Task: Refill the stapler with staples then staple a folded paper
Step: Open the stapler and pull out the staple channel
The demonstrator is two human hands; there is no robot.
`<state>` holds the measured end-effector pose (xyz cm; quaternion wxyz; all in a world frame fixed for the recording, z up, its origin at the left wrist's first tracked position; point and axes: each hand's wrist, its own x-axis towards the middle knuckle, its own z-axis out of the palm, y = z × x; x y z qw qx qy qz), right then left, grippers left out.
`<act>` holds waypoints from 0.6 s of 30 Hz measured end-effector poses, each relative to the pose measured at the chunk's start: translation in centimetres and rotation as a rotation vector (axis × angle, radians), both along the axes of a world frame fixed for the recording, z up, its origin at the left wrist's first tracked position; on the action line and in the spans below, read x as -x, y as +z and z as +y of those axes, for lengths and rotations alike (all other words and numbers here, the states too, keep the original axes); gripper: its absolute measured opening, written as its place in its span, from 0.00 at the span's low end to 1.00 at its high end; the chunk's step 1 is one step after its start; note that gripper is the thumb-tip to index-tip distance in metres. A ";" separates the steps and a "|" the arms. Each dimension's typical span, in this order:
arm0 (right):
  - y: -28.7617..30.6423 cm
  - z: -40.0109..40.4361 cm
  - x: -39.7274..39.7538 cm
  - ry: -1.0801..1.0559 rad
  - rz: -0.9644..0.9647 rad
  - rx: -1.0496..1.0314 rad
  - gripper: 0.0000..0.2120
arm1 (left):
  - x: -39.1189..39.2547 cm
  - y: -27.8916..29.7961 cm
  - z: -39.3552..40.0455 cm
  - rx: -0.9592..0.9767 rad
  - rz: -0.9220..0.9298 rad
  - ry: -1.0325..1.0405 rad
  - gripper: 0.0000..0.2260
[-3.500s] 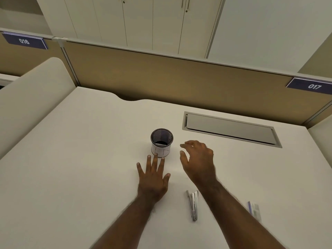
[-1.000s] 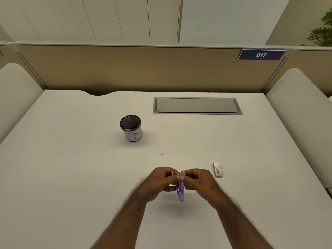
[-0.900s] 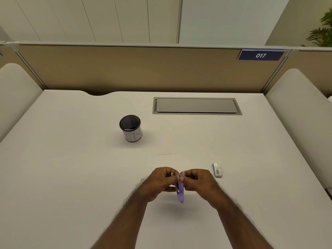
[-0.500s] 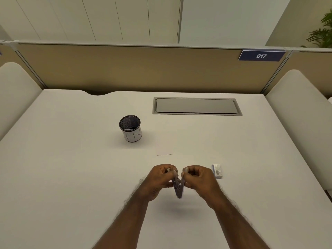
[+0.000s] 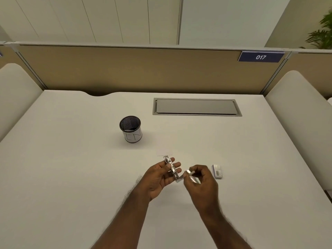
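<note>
Sign point(image 5: 261, 57) on the partition reads "017". Mesh cup point(image 5: 130, 129) carries a white label with handwritten marks, possibly "IN". Staple box point(image 5: 217, 171) print unreadable.

Left hand point(image 5: 160, 178): palm up above the counter point(image 5: 62, 177), grip holding the opened stapler point(image 5: 171, 168), metal channel exposed. Right hand point(image 5: 201, 181): fingers curled, grip pinching the stapler's swung-out half beside the hinge.

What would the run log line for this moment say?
stapler hinged open | left hand holds magazine | right hand holds top arm | staple box on desk
</note>
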<state>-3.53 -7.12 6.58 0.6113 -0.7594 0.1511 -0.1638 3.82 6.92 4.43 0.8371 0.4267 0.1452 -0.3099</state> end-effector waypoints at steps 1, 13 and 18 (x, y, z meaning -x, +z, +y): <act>-0.2 0.3 0.5 0.027 -0.022 0.026 0.14 | 0.0 0.0 0.1 -0.006 0.006 -0.003 0.12; -0.1 -0.7 1.7 0.397 -0.011 0.363 0.07 | 0.1 0.0 0.9 0.034 0.026 -0.007 0.11; 0.3 -1.2 -1.2 0.433 0.123 0.580 0.18 | 0.4 0.2 0.6 0.022 0.023 -0.085 0.12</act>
